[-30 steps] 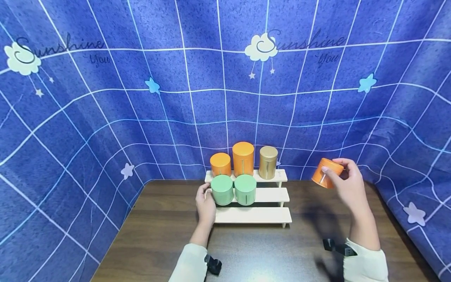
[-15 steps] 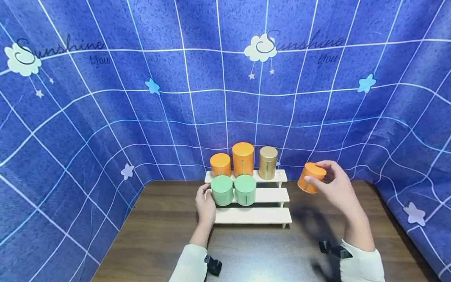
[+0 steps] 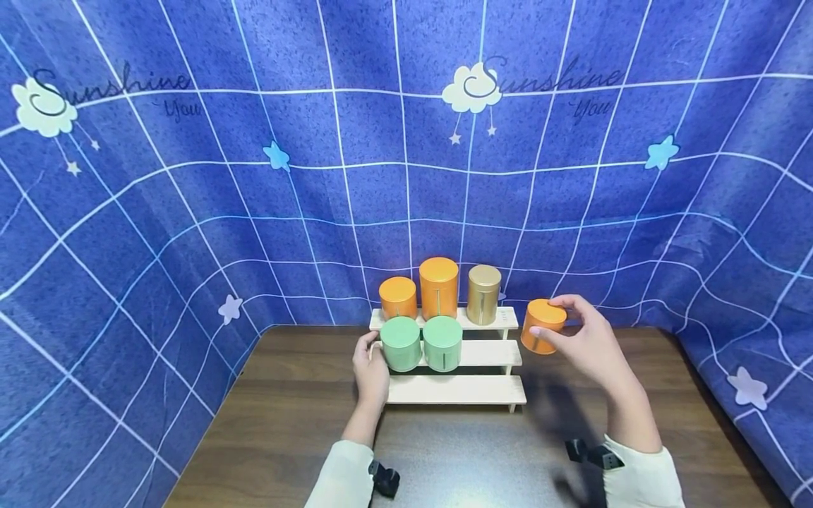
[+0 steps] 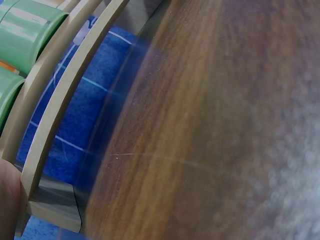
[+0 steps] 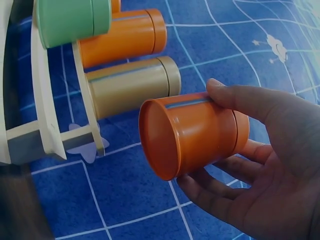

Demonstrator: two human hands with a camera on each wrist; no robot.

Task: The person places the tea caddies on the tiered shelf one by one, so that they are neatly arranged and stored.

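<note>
My right hand (image 3: 591,346) holds a short orange tin (image 3: 543,326) between thumb and fingers, in the air just right of the rack. In the right wrist view the tin (image 5: 192,135) lies tilted across the picture, its round base showing. My left hand (image 3: 370,370) grips the left end of a white three-step display rack (image 3: 457,388); part of a finger or thumb (image 4: 9,195) shows against its board in the left wrist view. Two green tins (image 3: 401,346) stand side by side on the middle step, the left one close to my left fingers.
On the top step stand a short orange tin (image 3: 398,298), a tall orange tin (image 3: 438,288) and a gold tin (image 3: 484,295). The rack stands on a dark wooden table (image 3: 286,423), with a blue gridded curtain (image 3: 406,183) behind and at the sides.
My right hand has carried the orange tin leftward and slightly down towards the rack, and the tin has become more upright. My left hand and the rack have stayed put.
</note>
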